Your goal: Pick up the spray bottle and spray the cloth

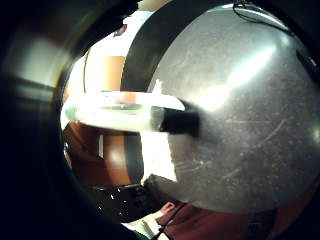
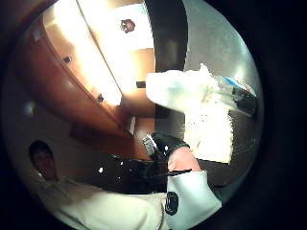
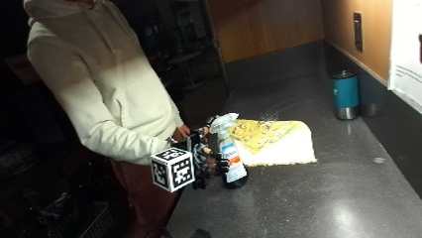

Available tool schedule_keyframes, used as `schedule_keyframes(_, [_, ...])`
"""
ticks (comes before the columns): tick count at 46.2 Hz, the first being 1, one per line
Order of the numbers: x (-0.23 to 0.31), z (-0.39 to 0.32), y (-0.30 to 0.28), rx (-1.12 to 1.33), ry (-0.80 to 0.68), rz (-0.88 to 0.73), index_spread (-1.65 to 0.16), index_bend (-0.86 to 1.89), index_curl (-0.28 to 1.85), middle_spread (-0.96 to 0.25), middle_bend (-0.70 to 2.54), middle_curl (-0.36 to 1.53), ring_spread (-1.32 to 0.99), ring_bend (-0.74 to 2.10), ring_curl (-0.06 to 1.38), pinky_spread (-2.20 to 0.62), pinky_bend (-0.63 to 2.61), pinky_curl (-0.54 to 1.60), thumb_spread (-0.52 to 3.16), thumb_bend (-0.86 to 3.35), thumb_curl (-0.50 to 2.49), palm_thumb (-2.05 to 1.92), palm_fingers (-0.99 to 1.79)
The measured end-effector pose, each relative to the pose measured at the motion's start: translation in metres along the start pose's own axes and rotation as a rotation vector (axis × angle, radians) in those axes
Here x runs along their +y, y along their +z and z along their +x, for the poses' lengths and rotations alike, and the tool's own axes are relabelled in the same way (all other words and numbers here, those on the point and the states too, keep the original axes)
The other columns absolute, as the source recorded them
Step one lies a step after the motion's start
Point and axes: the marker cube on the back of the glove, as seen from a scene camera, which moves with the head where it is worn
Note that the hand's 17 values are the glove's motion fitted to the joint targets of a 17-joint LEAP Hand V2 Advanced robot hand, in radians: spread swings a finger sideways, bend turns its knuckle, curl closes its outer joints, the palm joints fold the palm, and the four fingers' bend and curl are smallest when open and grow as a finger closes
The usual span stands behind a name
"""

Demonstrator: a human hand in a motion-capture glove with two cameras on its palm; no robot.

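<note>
In the outside view my gloved right hand grips the spray bottle round its body, fingers curled. The bottle is upright, with a white trigger head, a labelled clear body and a dark base low over the counter's front edge; I cannot tell whether it touches. The yellow and white cloth lies flat on the counter just beyond the bottle. In the palm views the bottle is close, with the cloth behind it.
The dark grey counter runs back along a wooden wall. A teal tumbler stands at the back by the wall, beyond the cloth. The person's bare left hand is close behind the gloved one.
</note>
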Motion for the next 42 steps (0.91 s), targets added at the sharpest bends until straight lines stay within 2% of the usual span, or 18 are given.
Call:
schedule_keyframes(11, [-0.019,-0.008,0.031,0.001,0.016,-0.038,-0.33,0.14,0.21,-0.02,0.24,0.33,-0.03,0.42,0.29,0.13,0.46,0.35,0.87,-0.03,0.34,0.57,0.19])
schedule_keyframes(20, [-0.041,-0.023,0.044,0.072,0.003,-0.051,-0.32,0.28,0.29,-0.08,0.33,0.36,-0.09,0.47,0.3,0.1,0.27,0.29,0.86,-0.02,0.35,0.64,0.78])
schedule_keyframes(24, [-0.051,-0.027,0.051,0.108,0.002,-0.066,-0.27,0.32,0.32,-0.1,0.38,0.38,-0.13,0.49,0.31,0.02,0.22,0.28,0.86,0.01,0.37,0.72,1.16])
schedule_keyframes(28, [-0.061,-0.032,0.062,0.143,0.0,-0.102,-0.23,0.33,0.37,-0.11,0.45,0.42,-0.15,0.52,0.35,-0.06,0.21,0.31,0.85,0.03,0.4,0.82,1.33])
schedule_keyframes(36, [-0.082,-0.041,0.097,0.32,-0.023,-0.244,-0.19,0.33,0.42,-0.11,0.53,0.46,-0.16,0.55,0.39,-0.15,0.28,0.35,0.62,0.0,0.49,0.93,1.39])
schedule_keyframes(42, [-0.09,-0.069,0.122,0.564,-0.057,-0.523,-0.16,0.36,0.45,-0.11,0.54,0.47,-0.16,0.57,0.41,-0.18,0.3,0.36,0.48,-0.02,0.55,0.96,1.39])
